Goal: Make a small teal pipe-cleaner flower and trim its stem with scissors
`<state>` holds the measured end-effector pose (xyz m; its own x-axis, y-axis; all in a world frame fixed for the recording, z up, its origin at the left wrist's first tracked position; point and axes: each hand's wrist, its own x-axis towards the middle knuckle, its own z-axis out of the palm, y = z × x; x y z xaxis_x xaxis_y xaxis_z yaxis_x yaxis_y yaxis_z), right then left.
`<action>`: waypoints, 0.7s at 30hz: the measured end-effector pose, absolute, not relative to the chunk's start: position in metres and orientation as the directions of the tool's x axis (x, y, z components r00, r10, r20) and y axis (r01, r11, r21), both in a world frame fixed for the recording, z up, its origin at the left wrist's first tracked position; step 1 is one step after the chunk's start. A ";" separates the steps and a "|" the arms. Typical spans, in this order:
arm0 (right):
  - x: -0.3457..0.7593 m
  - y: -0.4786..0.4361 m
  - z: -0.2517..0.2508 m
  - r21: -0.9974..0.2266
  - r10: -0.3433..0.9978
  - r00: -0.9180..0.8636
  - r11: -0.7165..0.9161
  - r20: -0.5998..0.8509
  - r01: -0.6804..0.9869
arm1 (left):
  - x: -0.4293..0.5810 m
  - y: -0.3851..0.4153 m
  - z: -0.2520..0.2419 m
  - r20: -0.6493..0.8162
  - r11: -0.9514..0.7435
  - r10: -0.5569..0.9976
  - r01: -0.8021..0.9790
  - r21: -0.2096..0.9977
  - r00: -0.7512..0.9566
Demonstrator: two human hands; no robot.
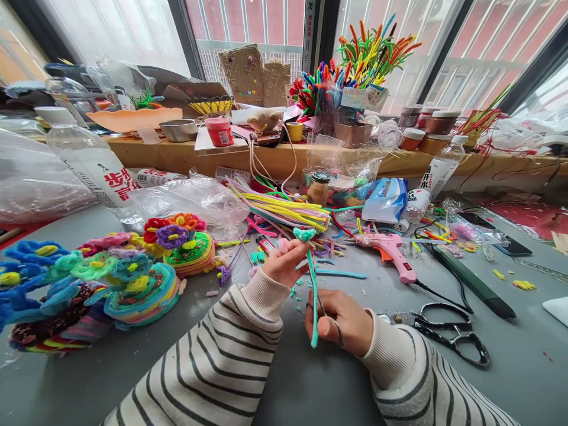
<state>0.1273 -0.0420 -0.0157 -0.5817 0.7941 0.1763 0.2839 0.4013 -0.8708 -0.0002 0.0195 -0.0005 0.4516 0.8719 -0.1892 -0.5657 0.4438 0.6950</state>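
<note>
My left hand point(284, 263) is closed in a pinch on the curled top of a teal pipe cleaner point(313, 296), above the grey table. My right hand point(339, 322) is closed around the lower part of the same stem, with a thin dark metal piece, possibly small scissors, tucked in its fingers. The stem runs nearly upright between the two hands. Small teal offcuts lie on the table beside my left wrist. Both sleeves are striped white and grey.
Finished pipe-cleaner flower discs point(146, 290) are piled at the left. A bundle of loose pipe cleaners point(284, 207) lies ahead, a pink glue gun point(390, 251) to the right, black scissors point(452, 334) near my right arm. A plastic bottle point(89, 157) stands at the left; a cluttered wooden shelf point(284, 157) runs behind.
</note>
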 end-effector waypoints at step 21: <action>0.126 -0.043 -0.019 -0.950 0.908 -0.405 0.210 0.102 0.231 | -0.002 0.021 -0.003 -0.158 0.394 0.901 -0.611 0.686 0.403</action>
<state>0.1264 -0.0428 -0.0188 -0.4053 0.9084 0.1022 0.2307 0.2099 -0.9501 -0.0018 0.0209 -0.0029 0.4028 0.9015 -0.1584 -0.6114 0.3938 0.6864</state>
